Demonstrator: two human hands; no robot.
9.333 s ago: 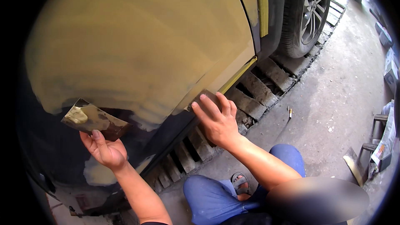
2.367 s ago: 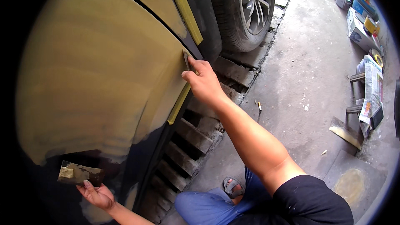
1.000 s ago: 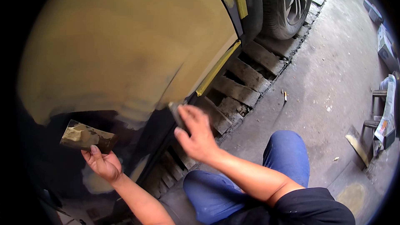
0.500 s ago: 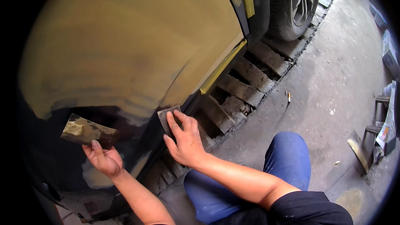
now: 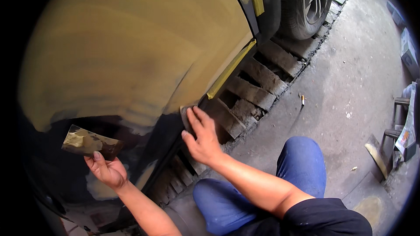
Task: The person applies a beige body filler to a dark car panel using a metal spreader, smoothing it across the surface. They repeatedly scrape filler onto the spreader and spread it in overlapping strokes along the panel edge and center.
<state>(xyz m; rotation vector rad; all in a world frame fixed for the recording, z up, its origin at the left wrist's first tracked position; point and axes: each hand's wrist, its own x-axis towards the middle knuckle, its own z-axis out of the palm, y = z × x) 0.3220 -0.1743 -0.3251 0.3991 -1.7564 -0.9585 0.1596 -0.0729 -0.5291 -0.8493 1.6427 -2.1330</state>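
Yellow filler covered most of the car panel point(image 5: 131, 52), spread in broad bands down to where the dark paint took over. The right hand point(image 5: 202, 137) was flat against the panel's lower edge, fingers together and pressed onto a small grey spreader point(image 5: 184, 118) that showed only as a sliver above the fingertips, just below the end of the yellow masking tape point(image 5: 232, 67). The left hand point(image 5: 106, 171) was lower and well to the left, clamped on a mixing board point(image 5: 91, 143) smeared with filler, thumb on top, held tilted close to the dark bodywork. The blue-trousered knee point(image 5: 302, 166) sat near the slatted ramp point(image 5: 258, 87) under the sill, with the wheel point(image 5: 313, 0) further along.

Risks, as I judged them: pressure so close to the panel edge could drag filler over the tape line or gouge the fresh coat, since the fingers bore on one corner. The tilted board could shed paste onto the dark paint beside it. A slip off the edge could send the knuckles into the ramp.
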